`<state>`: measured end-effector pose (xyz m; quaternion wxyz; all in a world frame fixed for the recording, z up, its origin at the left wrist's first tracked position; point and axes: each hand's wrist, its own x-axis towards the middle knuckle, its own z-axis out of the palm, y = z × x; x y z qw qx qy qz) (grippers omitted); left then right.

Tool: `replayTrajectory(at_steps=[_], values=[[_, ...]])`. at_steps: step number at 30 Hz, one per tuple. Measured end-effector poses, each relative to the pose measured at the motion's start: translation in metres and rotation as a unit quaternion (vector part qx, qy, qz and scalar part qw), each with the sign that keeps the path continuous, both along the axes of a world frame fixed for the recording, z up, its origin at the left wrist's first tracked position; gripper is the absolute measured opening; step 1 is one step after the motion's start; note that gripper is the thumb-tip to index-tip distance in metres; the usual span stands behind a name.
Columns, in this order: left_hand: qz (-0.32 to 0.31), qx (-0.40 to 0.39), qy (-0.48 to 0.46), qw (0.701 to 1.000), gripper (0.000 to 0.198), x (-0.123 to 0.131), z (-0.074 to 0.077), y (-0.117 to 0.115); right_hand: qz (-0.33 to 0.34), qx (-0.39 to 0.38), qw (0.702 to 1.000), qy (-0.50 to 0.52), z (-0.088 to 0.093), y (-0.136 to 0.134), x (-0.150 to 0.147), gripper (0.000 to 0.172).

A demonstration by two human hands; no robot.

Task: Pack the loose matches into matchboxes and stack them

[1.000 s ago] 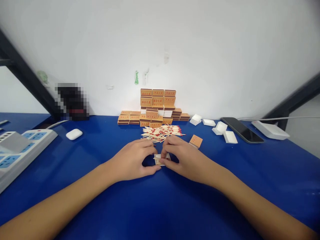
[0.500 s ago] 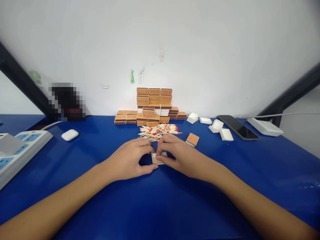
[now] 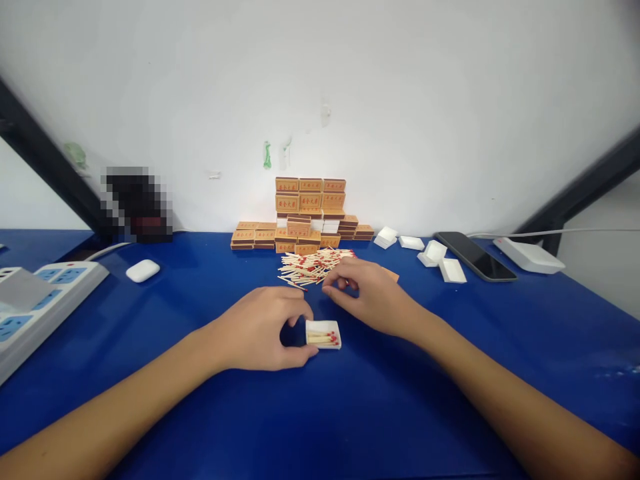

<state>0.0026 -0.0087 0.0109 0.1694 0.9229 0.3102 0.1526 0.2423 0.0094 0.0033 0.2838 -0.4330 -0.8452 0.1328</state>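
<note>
My left hand (image 3: 273,327) grips the left end of a white inner matchbox tray (image 3: 317,327) between thumb and fingers. Several red-tipped matches (image 3: 323,339) lie inside it, along its near side, heads to the right. Behind the tray, my right hand (image 3: 367,290) hovers at the front right of a loose match pile (image 3: 307,267). Its thumb and index tips come together, and no match shows between them. An orange matchbox sleeve (image 3: 391,274) is mostly hidden behind this hand.
Stacked matchboxes (image 3: 310,200) stand against the wall. Several white trays (image 3: 433,253), a phone (image 3: 475,256) and a white box (image 3: 531,255) lie at the back right. On the left are a white earbud case (image 3: 143,270) and a power strip (image 3: 55,300).
My right hand has left the tray and moved right and back beside the match pile. My left hand and the tray have come slightly nearer, exposing the matches inside.
</note>
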Motion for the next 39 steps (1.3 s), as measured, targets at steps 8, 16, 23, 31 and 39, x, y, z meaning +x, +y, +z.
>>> replayTrajectory(at_steps=[8, 16, 23, 31, 39], values=[[0.005, -0.035, 0.014, 0.999, 0.028, 0.006, -0.004, -0.005, 0.006, -0.058, 0.998, -0.024, -0.012, 0.026, -0.05, 0.012], [0.059, 0.0, 0.025, 0.998, 0.022, 0.002, 0.0, 0.0, 0.015, -0.118, 0.991, -0.065, 0.026, 0.006, -0.011, 0.017], [0.069, -0.023, 0.027, 0.997, 0.023, -0.002, -0.001, 0.006, 0.072, -0.188, 0.976, -0.08, 0.025, -0.011, -0.007, 0.014], [0.047, -0.002, 0.024, 0.999, 0.024, -0.001, -0.004, 0.006, -0.023, -0.058, 0.997, -0.049, 0.032, 0.004, 0.02, 0.023], [0.04, 0.013, 0.018, 0.999, 0.022, -0.002, -0.006, 0.008, 0.071, -0.119, 0.987, -0.08, 0.017, -0.017, -0.014, 0.013]])
